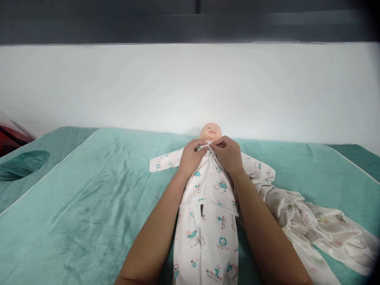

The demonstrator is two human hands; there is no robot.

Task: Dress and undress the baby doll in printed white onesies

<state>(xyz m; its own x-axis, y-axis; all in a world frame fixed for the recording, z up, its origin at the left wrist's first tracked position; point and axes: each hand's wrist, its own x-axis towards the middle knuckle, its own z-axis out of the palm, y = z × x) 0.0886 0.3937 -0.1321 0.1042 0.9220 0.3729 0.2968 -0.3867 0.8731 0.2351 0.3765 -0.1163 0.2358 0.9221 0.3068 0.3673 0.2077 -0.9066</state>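
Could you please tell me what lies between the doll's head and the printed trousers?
In the head view, the white printed top lies between the doll's head and the printed trousers, with the left hand and right hand on it.

Wall [118, 87]: bordered above by a dark panel [118, 29];
Green sheet [89, 190]: edged in white;
Cloth [292, 208]: bunched at right;
Red object [12, 138]: partly shown, far left

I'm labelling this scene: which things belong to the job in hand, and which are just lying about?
Job in hand: baby doll; printed white top; matching trousers; left hand and right hand, both at the top's neckline.

Apparently lying about: crumpled printed cloth at right; unclear red item at far left.
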